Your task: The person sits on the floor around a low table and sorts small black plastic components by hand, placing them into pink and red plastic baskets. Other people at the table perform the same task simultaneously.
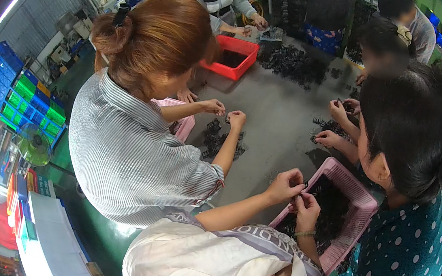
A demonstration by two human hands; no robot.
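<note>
My left hand (284, 187) and my right hand (308, 213) meet fingertip to fingertip. Between them is a small dark part, mostly covered by the fingers, so its exact shape cannot be told. Both hands are closed in a pinch over the left edge of a pink plastic basket (366, 208). Inside that basket lies a heap of small black parts (331, 206). A band circles my right wrist.
Co-workers sit close on my left (121, 139) and right (410, 246), handling black parts. The grey table (276, 106) bears a far pile of black parts (295, 64), a red tray (241, 66) and another pink basket (184, 126). More people work at the far side.
</note>
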